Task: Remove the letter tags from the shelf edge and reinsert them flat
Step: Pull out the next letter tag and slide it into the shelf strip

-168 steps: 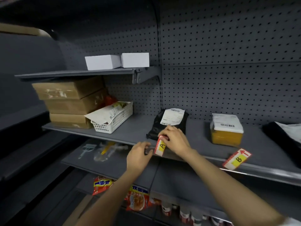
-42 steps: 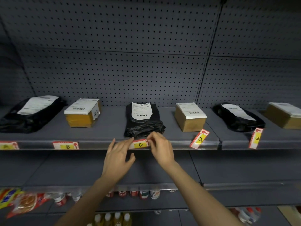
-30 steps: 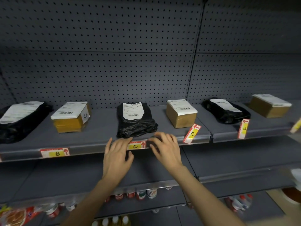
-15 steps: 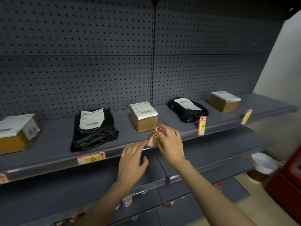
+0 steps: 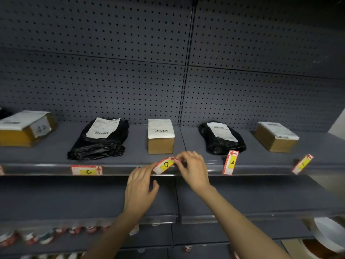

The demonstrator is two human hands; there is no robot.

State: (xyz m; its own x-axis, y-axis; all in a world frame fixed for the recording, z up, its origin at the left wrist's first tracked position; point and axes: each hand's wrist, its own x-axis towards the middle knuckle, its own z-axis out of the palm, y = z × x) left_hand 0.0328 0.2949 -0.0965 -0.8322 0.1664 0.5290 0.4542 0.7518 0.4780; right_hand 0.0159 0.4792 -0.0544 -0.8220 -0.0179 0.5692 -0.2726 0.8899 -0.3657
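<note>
Tag D (image 5: 165, 164) (tilted) between both hands' fingers (image 5: 179, 160)

Tag D (image 5: 164, 165) tilted at shelf edge (image 5: 46, 170), tag C (image 5: 87, 170) flat, tags E (image 5: 230, 163) & F (image 5: 302, 164) sticking out askew

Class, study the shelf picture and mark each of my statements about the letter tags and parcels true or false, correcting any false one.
1. The C tag lies flat in the shelf edge. True.
2. The right hand pinches the D tag at its arrow end. True.
3. The E tag already sits flat. False: it stands nearly upright, sticking out of the edge.
4. A black bag sits directly behind the D tag. False: a cardboard box with a white label sits there.
5. The left hand is by the D tag's lower end, fingers spread. True.
6. The D tag is level. False: it is tilted.
</note>
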